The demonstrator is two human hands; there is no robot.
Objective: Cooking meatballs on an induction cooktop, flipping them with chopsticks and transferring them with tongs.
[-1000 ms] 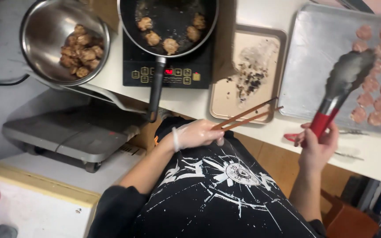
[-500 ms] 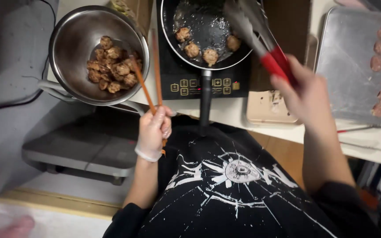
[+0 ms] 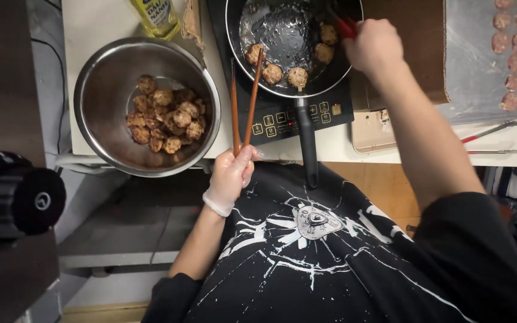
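The left hand (image 3: 233,173), in a thin clear glove, is closed around the near ends of a pair of long brown chopsticks (image 3: 244,101). Their tips reach over the rim of the dark frying pan (image 3: 282,36), close to a browned meatball (image 3: 254,54). The right hand (image 3: 373,45) is closed on a red handle of tongs (image 3: 347,27) at the far side of the pan; the rest of the tongs is hidden, so I cannot tell what they grip.

The meatballs in the pan look soft and greasy, so I think they are light but slippery and can break under a hard squeeze. It seems best to take one gently at its widest part. The chopsticks are stiff and thin, and they are held at the thick end.

The pan stands on a black cooker (image 3: 294,113) with a row of yellow button signs on its near edge. On the left, a steel bowl (image 3: 100,90) holds more cooked meatballs. Behind it a yellow bottle (image 3: 158,17) with a label lies on the surface (image 3: 91,24). On the right, a metal tray (image 3: 474,66) carries raw pink patties.
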